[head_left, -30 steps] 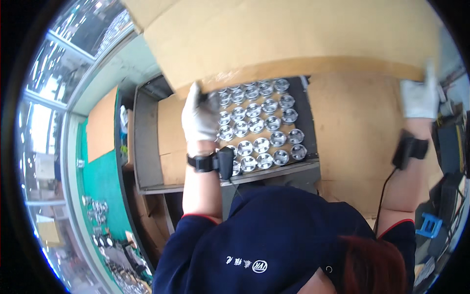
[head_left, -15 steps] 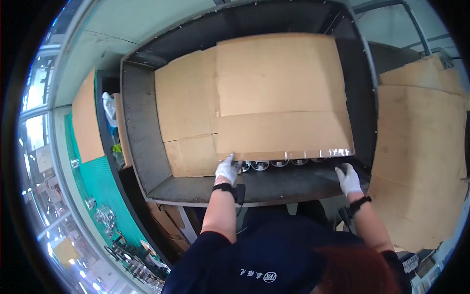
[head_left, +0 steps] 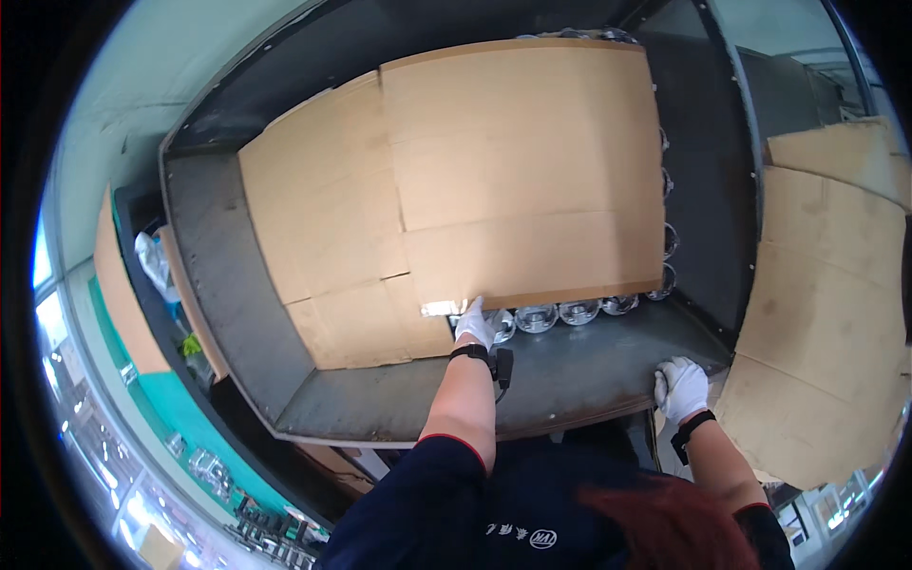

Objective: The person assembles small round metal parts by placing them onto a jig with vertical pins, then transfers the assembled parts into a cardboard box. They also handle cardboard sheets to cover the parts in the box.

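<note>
A large sheet of brown cardboard (head_left: 532, 142) lies over several round, clear, shiny parts (head_left: 537, 317) in a dark metal bin (head_left: 214, 256). The parts peek out along its front, right and far sides. At the sheet's front edge, near its taped left corner, my white-gloved left hand (head_left: 475, 325) is closed, thumb on top; its other fingers are partly hidden. My right hand (head_left: 681, 388), gloved too, curls over the bin's front rim at the right, holding no part. More cardboard (head_left: 328, 199) covers the bin's left side, meeting the sheet's left edge.
Folded cardboard (head_left: 817, 323) stands outside the bin on the right. To the left are a green-topped bench (head_left: 185, 418) with metal parts and a shelf holding a plastic bag (head_left: 155, 264). The bin's raised walls surround the cardboard.
The cardboard sheet has shifted left in the bin, so round parts now show along its right and far sides. My right hand has come down onto the front rim. The view has moved closer.
</note>
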Demonstrator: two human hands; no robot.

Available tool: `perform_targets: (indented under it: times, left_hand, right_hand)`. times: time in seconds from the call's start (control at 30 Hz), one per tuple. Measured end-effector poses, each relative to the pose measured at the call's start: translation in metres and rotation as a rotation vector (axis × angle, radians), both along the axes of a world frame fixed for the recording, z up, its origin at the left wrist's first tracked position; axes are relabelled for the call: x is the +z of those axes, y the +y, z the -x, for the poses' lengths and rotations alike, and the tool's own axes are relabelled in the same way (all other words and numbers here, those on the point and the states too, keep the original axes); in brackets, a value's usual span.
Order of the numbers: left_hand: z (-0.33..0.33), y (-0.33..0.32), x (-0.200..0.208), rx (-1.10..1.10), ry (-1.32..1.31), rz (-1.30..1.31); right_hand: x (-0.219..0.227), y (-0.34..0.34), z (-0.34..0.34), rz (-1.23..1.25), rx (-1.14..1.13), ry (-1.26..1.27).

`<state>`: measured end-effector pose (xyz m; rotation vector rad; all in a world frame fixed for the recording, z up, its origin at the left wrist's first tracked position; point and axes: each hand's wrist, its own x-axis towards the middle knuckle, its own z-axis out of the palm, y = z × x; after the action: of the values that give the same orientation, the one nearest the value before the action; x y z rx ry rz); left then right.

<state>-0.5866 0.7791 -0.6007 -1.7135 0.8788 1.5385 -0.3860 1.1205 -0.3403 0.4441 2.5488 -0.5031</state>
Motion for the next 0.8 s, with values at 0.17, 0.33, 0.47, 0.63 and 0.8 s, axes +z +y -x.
perform_targets:
  times: [0.17,0.33,0.47,0.63,0.8]
  left_hand:
    - [-0.025,0.046,0.002,0.07,0.208,-0.206]
    - [-0.03,0.038,-0.039,0.124,0.166,-0.204]
    - [-0.042,0.026,-0.068,-0.893,0.558,0.015]
    - [0.007,0.061,-0.008,-0.132,0.051,-0.146]
    - [0.02,0.069,0.018,-0.269,0.032,-0.13]
  right_hand:
    - [-0.001,0.005,0.0,-0.005,0.001,0.011]
    - [0.003,0.002,0.003,-0.004,-0.009,0.035]
    - [0.005,0.006,0.007,0.025,-0.007,0.009]
    - [0.0,0.002,0.002,0.029,-0.035,0.062]
    - [-0.003,0.003,0.001,0.02,-0.024,0.008]
